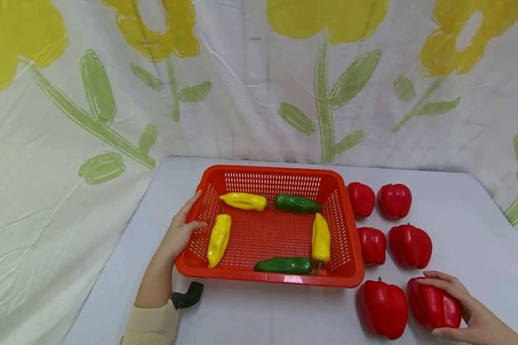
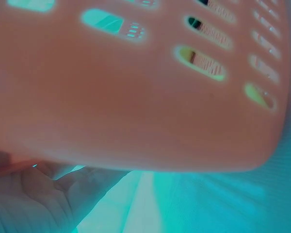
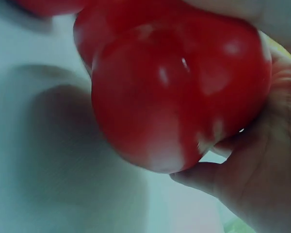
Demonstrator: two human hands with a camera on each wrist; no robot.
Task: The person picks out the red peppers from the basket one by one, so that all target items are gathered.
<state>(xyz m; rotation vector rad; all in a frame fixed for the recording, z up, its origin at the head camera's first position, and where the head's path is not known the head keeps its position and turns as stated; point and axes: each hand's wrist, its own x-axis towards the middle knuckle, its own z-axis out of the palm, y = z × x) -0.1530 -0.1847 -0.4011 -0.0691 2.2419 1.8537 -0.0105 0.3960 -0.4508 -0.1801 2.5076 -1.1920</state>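
Note:
My left hand [image 1: 180,234] grips the left side of a red plastic basket [image 1: 267,276], thumb over the rim and fingers along the outer wall. In the left wrist view the slotted basket wall [image 2: 136,107] fills most of the picture, with part of the hand below it. Inside lie three yellow peppers, one of them at the left wall [image 1: 219,241], and two long green peppers, one along the near wall [image 1: 283,265]. At the front right my right hand [image 1: 459,306] holds a red bell pepper [image 1: 431,304] between thumb and fingers; its rounded end [image 3: 169,97] shows large in the right wrist view.
Several more red bell peppers stand in rows right of the basket, the nearest one [image 1: 384,309] beside the held pepper and another [image 1: 410,246] behind. A flower-printed curtain [image 1: 250,96] hangs behind the white table [image 1: 241,316]. A black wrist device [image 1: 187,295] sits at my left sleeve.

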